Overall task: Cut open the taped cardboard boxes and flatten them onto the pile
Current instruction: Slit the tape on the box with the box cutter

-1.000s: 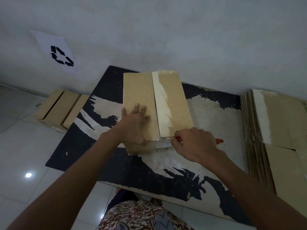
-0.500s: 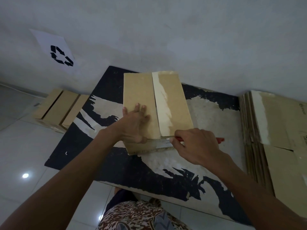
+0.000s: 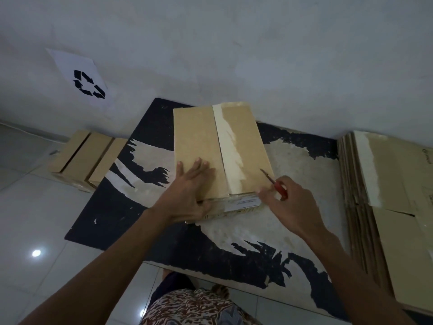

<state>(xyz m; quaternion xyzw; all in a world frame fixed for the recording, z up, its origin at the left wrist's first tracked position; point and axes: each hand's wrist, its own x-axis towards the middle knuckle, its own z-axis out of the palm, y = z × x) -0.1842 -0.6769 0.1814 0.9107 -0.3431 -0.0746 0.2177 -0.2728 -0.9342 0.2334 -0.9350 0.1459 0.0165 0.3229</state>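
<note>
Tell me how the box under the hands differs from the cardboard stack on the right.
The box is assembled and closed, with pale tape along its top seam; the stack holds flattened sheets. The box lies on the worn black mat, pressed by the left hand, near the right hand holding a red-handled cutter; nothing touches the stack. Both are brown cardboard.

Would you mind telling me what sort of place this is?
Probably a cardboard recycling corner: a recycling sign on the wall, a pile of flattened boxes at right, and a worn mat on tiled floor.
</note>
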